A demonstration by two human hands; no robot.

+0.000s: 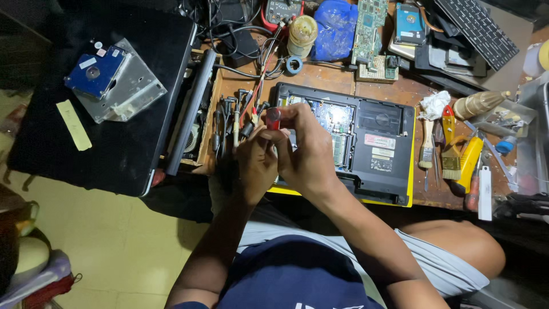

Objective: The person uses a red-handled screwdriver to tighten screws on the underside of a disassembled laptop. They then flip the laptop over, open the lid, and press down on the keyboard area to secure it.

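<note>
Cluttered workbench: both hands, left hand and right hand, are pinching a red-handled screwdriver above an opened laptop; its memory cover is off, reassembly remaining.

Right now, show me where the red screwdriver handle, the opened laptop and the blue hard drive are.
red screwdriver handle (273, 118), head view, on its translucent top.
opened laptop (389, 166), head view, on its black underside.
blue hard drive (94, 73), head view, on its blue lid.

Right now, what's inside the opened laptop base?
Inside the laptop base: a blue circuit board and memory modules in the open bay. The hands, left and right gripping a red-handled screwdriver, cover the bay's left part.
</note>
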